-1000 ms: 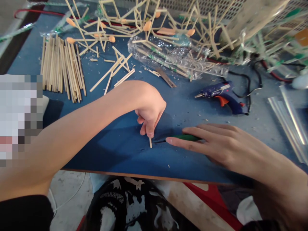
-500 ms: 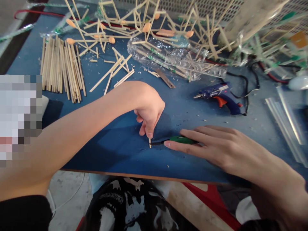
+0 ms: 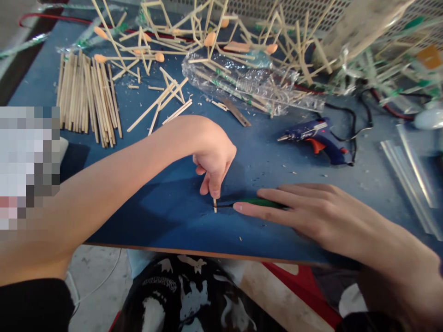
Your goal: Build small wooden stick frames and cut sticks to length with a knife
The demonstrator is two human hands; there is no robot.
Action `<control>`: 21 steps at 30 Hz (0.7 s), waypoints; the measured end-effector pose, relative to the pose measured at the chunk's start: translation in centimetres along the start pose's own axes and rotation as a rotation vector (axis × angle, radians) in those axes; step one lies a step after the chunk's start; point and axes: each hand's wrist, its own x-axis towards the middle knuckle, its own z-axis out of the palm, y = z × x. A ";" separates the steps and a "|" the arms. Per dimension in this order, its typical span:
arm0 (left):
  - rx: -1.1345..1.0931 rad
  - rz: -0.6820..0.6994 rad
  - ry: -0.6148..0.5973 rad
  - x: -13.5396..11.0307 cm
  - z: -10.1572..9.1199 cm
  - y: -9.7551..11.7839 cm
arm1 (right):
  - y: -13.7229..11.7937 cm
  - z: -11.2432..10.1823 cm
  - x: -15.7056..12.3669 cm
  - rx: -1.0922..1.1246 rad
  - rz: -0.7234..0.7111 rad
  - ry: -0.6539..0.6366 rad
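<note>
Currently listed, worktop, blue, brown edge (image 3: 166, 230):

Item 1: L hand (image 3: 216, 154), wrist bent, fingers pointed down; short stick (image 3: 215, 209), pale wood, is pinched betw. thumb & fingertips, lower end left exposed just below them, nr. front edge of worktop.

Item 2: R hand (image 3: 311, 207), palm down; green-handled tool (image 3: 263, 202) is gripped under it, index & thumb stretched along handle. Thin dark blade (image 3: 224, 205) is pointed L, tip set against exposed part of stick.

Surrounding stock:
- glue gun (image 3: 311, 133), blue w/ orange trigger, laid on side beyond R hand, nozzle turned L;
- clear rods (image 3: 408, 194), several, far R;
- flat metal strip (image 3: 237, 112), laid beyond L hand, slim stick pieces placed beside its end;
- joined sticks (image 3: 159, 103), approx. one small frame, beyond L forearm;
- stick bundle (image 3: 86, 97), spread side by side, upper L;
- clear plastic bag (image 3: 256, 85), crumpled, sticks partly covered;
- stick frames w/ orange pieces (image 3: 210, 39), piled along back, nr. perforated panel (image 3: 290, 11).

Misc.: chips & specks scattered around R hand.
</note>
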 end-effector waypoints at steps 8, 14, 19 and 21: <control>0.062 0.009 0.030 -0.4 0.2 0.2 | 0.4 0.0 -0.7 -0.055 0.020 0.037; 0.079 0.091 0.041 -0.5 0.3 0.1 | -0.3 -0.3 -0.1 -0.045 -0.023 0.035; 0.084 0.043 0.028 -0.2 0.3 0.2 | -0.5 0.2 -0.3 -0.041 -0.008 0.016; 0.091 0.035 0.039 -0.2 0.3 0.3 | -0.5 0.4 -0.3 -0.052 -0.014 0.015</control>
